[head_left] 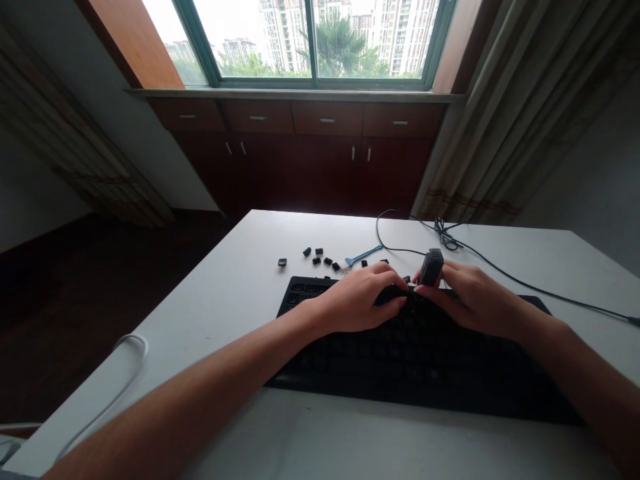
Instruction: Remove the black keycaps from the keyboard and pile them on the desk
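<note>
Right hand (475, 300) has its grip pinched on a small dark tool (431, 265) at the keyboard's (425, 360) 12 o'clock edge; left hand (363, 297) rests flat, holding nothing. Loose keycaps (320, 259) at 11 o'clock could easily scatter off the bench (240, 293) if bumped.

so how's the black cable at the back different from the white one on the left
The black cable is thin, coils into a knotted bundle, then runs right across the table behind the keyboard. The white cable is thicker and makes one smooth loop at the table's left edge. Both lie loose, away from both hands.
</note>
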{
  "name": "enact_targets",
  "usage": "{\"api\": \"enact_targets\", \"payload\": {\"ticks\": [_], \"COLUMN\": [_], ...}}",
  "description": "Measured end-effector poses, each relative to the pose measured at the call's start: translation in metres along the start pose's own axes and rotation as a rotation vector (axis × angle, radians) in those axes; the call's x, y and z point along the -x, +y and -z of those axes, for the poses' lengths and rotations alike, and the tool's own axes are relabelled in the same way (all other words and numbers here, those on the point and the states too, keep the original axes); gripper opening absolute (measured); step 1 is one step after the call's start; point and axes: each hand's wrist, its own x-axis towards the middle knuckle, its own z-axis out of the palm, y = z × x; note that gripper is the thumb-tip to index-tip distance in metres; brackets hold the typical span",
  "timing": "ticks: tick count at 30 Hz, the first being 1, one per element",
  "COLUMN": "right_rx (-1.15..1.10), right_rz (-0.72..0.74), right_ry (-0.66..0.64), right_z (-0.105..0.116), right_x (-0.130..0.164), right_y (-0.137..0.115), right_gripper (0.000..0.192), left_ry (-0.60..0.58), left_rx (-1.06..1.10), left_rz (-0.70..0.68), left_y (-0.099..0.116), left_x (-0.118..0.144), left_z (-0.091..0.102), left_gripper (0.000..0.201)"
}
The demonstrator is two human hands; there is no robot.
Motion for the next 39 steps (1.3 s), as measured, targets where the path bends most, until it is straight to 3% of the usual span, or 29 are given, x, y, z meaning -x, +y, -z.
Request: {"api": "enact_targets", "payload": {"ticks": [13, 21, 26, 39], "right_rx": [-0.040, -0.096, -0.045, -0.049], "right_rz": [0.057, 0.018, -0.046, 0.095], "right_ry": [0.096, 0.248, 0.292, 0.133], "right_z": [-0.012, -0.010, -0.010, -0.010], "right_x": [0.001, 0.002, 0.001, -0.003], "right_y": [0.006, 0.011, 0.007, -0.004], "right_gripper": [0.013, 0.011, 0.024, 0.022], "left_ry": [-0.068, 0.002, 0.010, 0.026], "left_rx": [-0.026, 0.031, 0.019, 0.054], "left_rz": [0.040, 0.045, 0.043, 0.028], "left_y": [0.011, 0.011, 0.009, 0.009], "left_x": [-0.008, -0.004, -0.003, -0.003], "left_z": [0.002, -0.008, -0.010, -0.008], "left_gripper": [0.036, 0.035, 0.037, 0.031]}}
